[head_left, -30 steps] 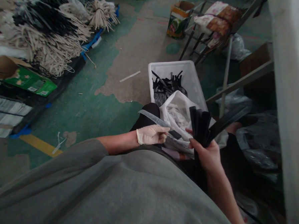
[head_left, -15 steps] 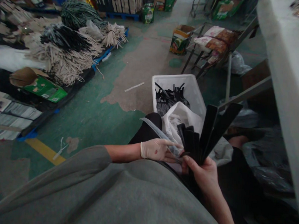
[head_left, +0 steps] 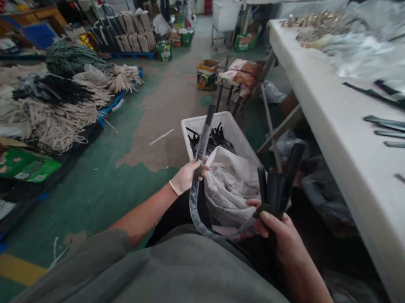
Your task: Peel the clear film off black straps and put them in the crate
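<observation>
Head view: white bag (head_left: 217,197) bulges between the hands, blocking the near part of a white tub (head_left: 245,147) of black pieces (head_left: 219,135). Tabletop (head_left: 327,94) along the right, dark strips (head_left: 394,122) on it; pale cords (head_left: 61,121) heaped left. Gloved left hand (head_left: 187,174) pinches a filmy strip (head_left: 193,198), its upper end before the tub, the rest looping down to the right hand (head_left: 280,230), fingers closed round a black bundle (head_left: 275,191). Earlier frame: hands nearly meeting; now well apart, more tabletop showing
</observation>
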The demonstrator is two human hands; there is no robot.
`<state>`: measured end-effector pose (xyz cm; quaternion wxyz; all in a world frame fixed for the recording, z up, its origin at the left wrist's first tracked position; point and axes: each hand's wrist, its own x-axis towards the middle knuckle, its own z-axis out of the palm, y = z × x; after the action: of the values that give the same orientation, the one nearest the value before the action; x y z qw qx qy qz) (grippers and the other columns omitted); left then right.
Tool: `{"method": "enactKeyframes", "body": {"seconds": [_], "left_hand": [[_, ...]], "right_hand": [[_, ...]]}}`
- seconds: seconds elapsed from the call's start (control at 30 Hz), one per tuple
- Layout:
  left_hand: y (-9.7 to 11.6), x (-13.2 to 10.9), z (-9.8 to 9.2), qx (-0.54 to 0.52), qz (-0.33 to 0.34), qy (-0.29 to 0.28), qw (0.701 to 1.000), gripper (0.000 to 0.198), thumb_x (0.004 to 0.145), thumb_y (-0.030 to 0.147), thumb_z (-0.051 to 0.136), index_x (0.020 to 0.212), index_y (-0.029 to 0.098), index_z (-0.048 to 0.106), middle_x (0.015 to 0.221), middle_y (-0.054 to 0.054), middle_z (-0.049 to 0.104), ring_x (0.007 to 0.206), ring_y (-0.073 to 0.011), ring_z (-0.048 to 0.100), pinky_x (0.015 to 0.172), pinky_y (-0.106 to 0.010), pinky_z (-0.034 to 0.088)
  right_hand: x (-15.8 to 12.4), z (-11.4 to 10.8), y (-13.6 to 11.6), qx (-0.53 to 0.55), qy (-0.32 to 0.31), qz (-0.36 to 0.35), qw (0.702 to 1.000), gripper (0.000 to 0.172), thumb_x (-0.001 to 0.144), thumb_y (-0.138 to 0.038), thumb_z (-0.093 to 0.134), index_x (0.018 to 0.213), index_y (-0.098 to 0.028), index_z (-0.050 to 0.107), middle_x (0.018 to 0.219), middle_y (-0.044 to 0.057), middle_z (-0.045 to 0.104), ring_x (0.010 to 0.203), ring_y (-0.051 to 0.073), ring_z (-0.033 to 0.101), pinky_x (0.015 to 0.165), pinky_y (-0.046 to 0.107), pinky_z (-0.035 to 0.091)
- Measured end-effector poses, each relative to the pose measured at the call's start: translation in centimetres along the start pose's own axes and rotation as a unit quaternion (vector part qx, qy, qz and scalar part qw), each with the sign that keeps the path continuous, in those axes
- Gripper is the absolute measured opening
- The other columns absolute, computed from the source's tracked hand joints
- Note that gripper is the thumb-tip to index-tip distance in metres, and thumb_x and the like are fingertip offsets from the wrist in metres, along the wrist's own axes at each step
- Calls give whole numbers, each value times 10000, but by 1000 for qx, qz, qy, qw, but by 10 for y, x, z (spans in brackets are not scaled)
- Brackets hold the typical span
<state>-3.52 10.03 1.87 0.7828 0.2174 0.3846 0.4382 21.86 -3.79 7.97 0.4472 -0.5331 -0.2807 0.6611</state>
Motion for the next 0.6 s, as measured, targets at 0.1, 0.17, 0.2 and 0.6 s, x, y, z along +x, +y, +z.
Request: {"method": "enactKeyframes", "body": {"seconds": [0.1, 0.17, 0.2, 0.6], "left_hand": [[-42, -19, 30, 140, -77, -140, 977, 415, 836, 398, 664, 1153, 131, 657, 812, -83, 710, 581, -112, 609, 497, -194, 372], [-60, -31, 41, 189, -118, -197, 955, 467, 799, 459, 696, 1130, 130, 672, 814, -81, 712, 599, -122, 614, 520, -207, 377], [-66, -35, 46, 201, -136, -216, 946, 459, 790, 474, 704, 1094, 131, 685, 805, -74, 709, 608, -125, 614, 538, -214, 388], [-59, -41, 58, 293, -108, -331, 891, 556, 808, 586, 638, 1157, 154, 658, 1031, -110, 690, 981, -234, 624, 881, -344, 459]], "right_hand": [[17, -3, -10, 12, 33, -38, 999, 488, 727, -452, 725, 1094, -134, 678, 495, -41, 422, 451, 84, 327, 421, 218, 242], [26, -9, -13, 20, 55, -66, 996, 436, 726, -435, 727, 1035, -129, 697, 502, -33, 434, 470, 84, 336, 427, 217, 236], [29, -12, -14, 28, 61, -77, 995, 413, 725, -425, 729, 1013, -131, 702, 507, -30, 443, 476, 83, 342, 433, 215, 241], [21, -32, -29, 56, 113, -150, 981, 333, 709, -409, 734, 886, -127, 736, 494, -25, 462, 454, 73, 363, 412, 209, 248]]}}
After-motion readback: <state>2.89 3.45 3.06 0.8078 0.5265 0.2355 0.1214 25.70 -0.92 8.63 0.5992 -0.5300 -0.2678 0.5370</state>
